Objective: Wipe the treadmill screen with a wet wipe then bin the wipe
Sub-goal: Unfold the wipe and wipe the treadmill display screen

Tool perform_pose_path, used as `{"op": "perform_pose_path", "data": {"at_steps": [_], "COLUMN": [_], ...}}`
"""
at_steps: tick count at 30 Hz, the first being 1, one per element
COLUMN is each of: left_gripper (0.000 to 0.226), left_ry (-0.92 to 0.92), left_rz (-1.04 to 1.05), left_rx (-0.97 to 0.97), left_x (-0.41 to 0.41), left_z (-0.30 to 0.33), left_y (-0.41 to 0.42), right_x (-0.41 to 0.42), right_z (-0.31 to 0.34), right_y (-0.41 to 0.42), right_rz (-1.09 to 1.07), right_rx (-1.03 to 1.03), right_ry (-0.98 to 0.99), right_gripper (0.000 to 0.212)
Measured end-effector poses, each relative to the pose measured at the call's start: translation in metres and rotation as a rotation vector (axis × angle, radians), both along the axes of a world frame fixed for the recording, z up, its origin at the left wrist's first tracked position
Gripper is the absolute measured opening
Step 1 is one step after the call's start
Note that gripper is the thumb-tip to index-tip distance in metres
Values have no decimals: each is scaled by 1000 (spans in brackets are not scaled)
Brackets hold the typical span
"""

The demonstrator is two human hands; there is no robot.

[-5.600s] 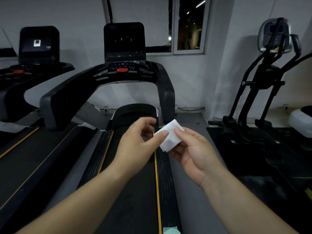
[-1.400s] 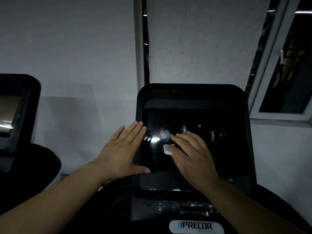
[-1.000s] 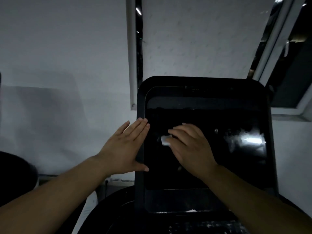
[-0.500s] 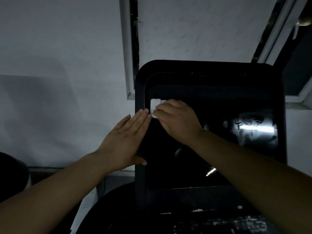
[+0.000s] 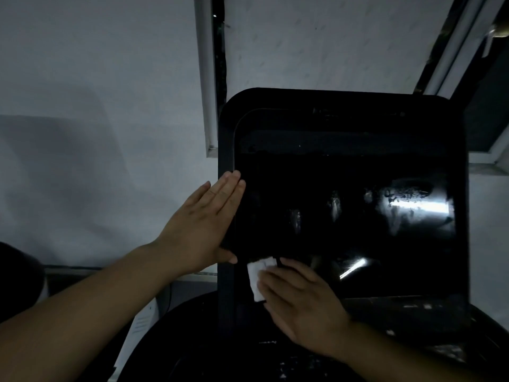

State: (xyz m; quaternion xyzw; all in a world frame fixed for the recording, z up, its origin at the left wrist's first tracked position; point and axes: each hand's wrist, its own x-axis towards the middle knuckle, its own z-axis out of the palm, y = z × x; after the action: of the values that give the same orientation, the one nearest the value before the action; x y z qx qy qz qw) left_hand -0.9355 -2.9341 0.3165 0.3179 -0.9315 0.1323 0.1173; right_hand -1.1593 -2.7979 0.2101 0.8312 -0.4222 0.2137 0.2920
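Head camera shows my right hand (image 5: 300,304) has swept down from the top left corner to the bottom left of the dark glossy treadmill screen (image 5: 358,216), fingers flat, pressing the folded white wet wipe (image 5: 256,277) against the glass. My left hand (image 5: 201,230) stays open, bracing the black frame. That left strip looks wiped; streaks remain rightward, and binning comes later

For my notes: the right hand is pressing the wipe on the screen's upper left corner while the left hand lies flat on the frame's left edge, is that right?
Not quite: the head view shows the right hand pressing the wipe on the screen's lower left corner, not the upper. The left hand does lie flat on the frame's left edge.
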Motion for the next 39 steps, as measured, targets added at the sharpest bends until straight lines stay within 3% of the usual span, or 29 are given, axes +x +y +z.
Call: {"op": "perform_pose_path", "data": {"at_steps": [5, 17, 22, 32, 39], "left_gripper": [141, 139, 137, 134, 135], "left_ry": [13, 47, 68, 1, -48], "left_rz": [14, 56, 89, 66, 90], "left_rx": [14, 40, -13, -103, -110], "left_x": [-2, -12, -20, -39, -51], "left_z": [1, -4, -8, -20, -17], "left_y": [4, 12, 16, 28, 29], "right_x": [-1, -10, -11, -9, -20], "right_z": [7, 135, 118, 4, 20], "right_y": [-2, -106, -88, 24, 11], "right_rz": [-25, -361, -341, -285, -309], "right_rx": [-45, -39, -29, 26, -14], "right_ry": [34, -9, 19, 56, 23], "right_gripper": [26, 51, 49, 42, 40]}}
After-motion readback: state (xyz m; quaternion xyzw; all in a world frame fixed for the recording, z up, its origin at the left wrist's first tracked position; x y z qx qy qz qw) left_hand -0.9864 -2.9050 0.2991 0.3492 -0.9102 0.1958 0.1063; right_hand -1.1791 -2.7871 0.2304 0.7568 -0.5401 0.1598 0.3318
